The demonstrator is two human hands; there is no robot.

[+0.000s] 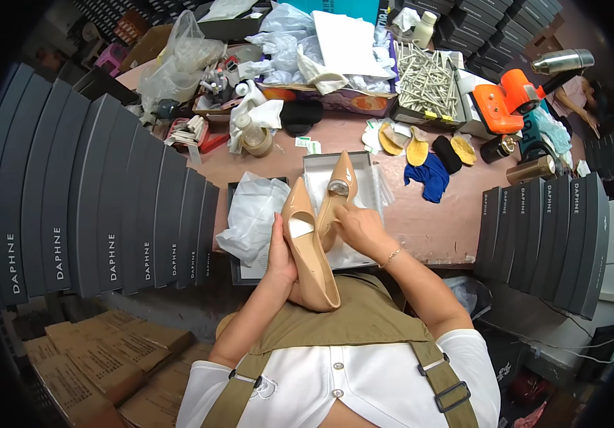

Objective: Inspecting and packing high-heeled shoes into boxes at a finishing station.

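A beige pointed pump lies along my left hand, its toe pointing away from me and its heel end near my apron. My fingers wrap round its outer side, and white stuffing shows in its toe. Just right of it, a matching pump points the same way, with a pale wad in its toe. My right hand has bent fingers closed at that pump's opening; the fingertips are partly hidden. Beneath both shoes is an open shoe box, with crumpled white tissue paper at its left.
Tall stacks of dark shoe boxes stand left and right. Behind are a bottle, a tray of white sticks, yellow pads, a blue cloth and an orange device. Brown cartons sit low at left.
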